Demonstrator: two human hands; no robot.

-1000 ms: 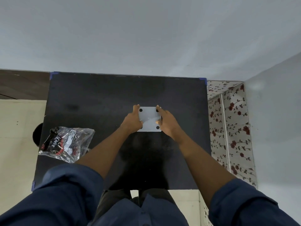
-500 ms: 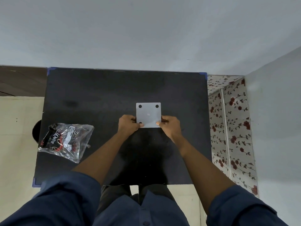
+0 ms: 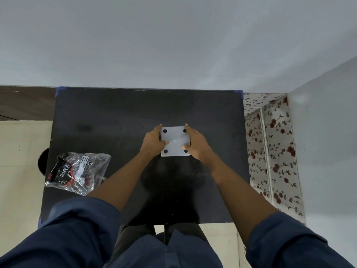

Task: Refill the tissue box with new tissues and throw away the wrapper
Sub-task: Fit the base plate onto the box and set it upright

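While I press the box (image 3: 175, 141), upturned with its white base and four black feet showing, between both palms at the table's (image 3: 119, 117) centre, I judge the base is being seated after refilling. My left hand (image 3: 153, 141) clasps its nine o'clock side, my right hand (image 3: 195, 144) its three o'clock side. Next I should flip it upright, then bin the wrapper (image 3: 77, 172), which lies at eight o'clock. One box, one wrapper, two hands.
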